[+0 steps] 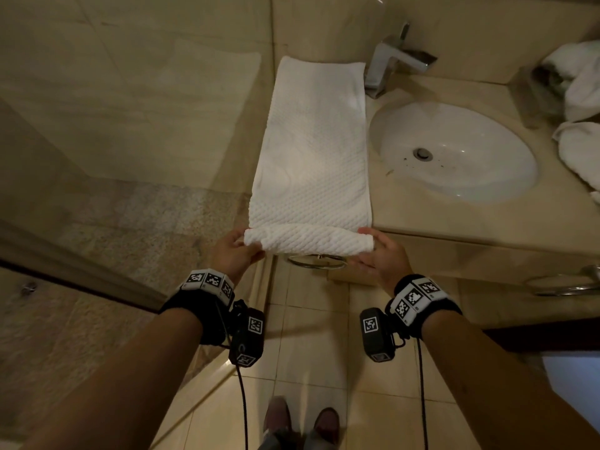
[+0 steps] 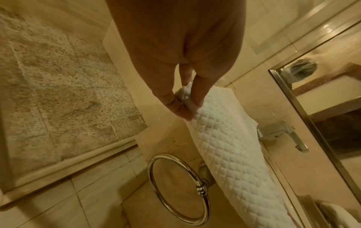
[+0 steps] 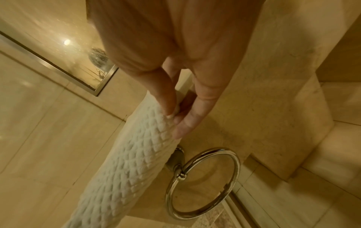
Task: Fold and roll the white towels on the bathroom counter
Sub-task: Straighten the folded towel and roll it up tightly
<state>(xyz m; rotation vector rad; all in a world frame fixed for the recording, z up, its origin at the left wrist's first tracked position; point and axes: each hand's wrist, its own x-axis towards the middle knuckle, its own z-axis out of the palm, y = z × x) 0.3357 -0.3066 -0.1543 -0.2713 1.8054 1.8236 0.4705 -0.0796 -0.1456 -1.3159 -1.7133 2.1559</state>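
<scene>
Pinching the rolled near end of the white towel (image 1: 311, 151) with left hand (image 1: 232, 251) and right hand (image 1: 383, 254). Lying folded along the counter (image 1: 454, 219) beside the sink (image 1: 454, 151).

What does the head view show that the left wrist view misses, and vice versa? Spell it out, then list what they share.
Only the head view shows the sink, the crumpled towels beyond it, the right hand pinching the roll's right end, and the towel's flat length on the counter.

Only the left wrist view shows the mirror frame and the left hand's fingers closed on the roll's end.

Both show the left hand, the white towel rolled at its near end, the faucet and the towel ring.
</scene>
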